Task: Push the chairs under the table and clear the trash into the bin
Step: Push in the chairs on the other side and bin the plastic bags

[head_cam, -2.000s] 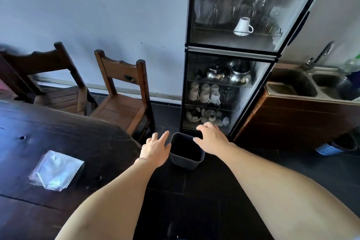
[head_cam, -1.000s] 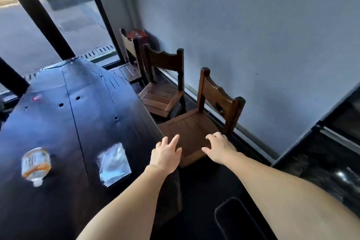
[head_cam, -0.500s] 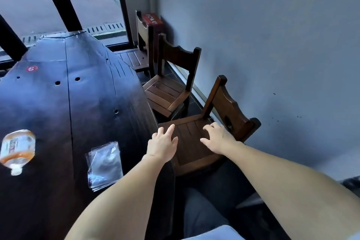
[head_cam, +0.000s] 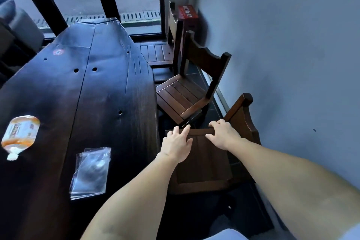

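Three wooden chairs stand pulled out along the right side of the long dark table (head_cam: 101, 91). The nearest chair (head_cam: 206, 165) is below my hands, the middle chair (head_cam: 183, 97) is angled beyond it, and the far chair (head_cam: 161, 52) is by the window. My left hand (head_cam: 178, 145) hovers with fingers spread over the near seat's left part. My right hand (head_cam: 224, 135) is open over the seat's far edge, close to the backrest; contact is unclear. An empty plastic bag (head_cam: 90, 171) and a lying plastic bottle (head_cam: 19, 134) rest on the table. The bin is out of view.
A grey wall (head_cam: 292, 64) runs close along the right, leaving a narrow strip of dark tiled floor behind the chairs. A red box (head_cam: 188, 12) sits in the far corner. Large windows with dark frames close the far end.
My view has swung from the bin and glass cabinet leftward to the table and chairs. Both hands moved over the nearest chair's seat, the right one now nearer the backrest.
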`<move>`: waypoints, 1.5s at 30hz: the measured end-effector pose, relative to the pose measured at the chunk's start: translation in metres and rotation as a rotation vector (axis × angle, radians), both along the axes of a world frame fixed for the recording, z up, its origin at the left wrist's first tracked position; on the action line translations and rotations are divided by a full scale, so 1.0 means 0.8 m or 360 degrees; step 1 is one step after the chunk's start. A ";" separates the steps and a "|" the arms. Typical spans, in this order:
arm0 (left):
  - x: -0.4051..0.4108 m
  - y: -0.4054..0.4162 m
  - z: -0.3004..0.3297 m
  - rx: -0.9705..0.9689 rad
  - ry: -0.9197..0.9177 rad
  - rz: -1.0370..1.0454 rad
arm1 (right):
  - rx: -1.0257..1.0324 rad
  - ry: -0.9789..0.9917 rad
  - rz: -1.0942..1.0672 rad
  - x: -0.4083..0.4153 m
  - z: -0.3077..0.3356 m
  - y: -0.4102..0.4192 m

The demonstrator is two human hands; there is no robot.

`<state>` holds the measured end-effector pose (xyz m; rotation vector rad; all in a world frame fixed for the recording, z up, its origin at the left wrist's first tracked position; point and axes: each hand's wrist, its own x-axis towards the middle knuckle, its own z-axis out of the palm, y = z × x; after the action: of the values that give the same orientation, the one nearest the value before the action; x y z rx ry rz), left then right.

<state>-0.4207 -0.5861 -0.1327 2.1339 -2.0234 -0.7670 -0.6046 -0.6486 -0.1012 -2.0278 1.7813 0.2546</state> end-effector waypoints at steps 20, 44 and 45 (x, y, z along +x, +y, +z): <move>-0.177 -0.197 -0.032 0.0163 -0.0059 0.0259 | 0.0169 -0.0038 0.0363 -0.155 -0.043 -0.224; -0.405 -0.073 -0.071 0.0150 0.0383 0.1970 | 0.0408 0.0228 0.1849 -0.237 -0.131 -0.253; -0.410 -0.074 -0.073 0.0143 0.0386 0.1986 | 0.0398 0.0243 0.1894 -0.239 -0.132 -0.253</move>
<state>-0.7490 -0.6451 -0.1913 2.5385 -0.3006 -0.7690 -0.7961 -0.8513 -0.2071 -2.6369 0.3467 0.9181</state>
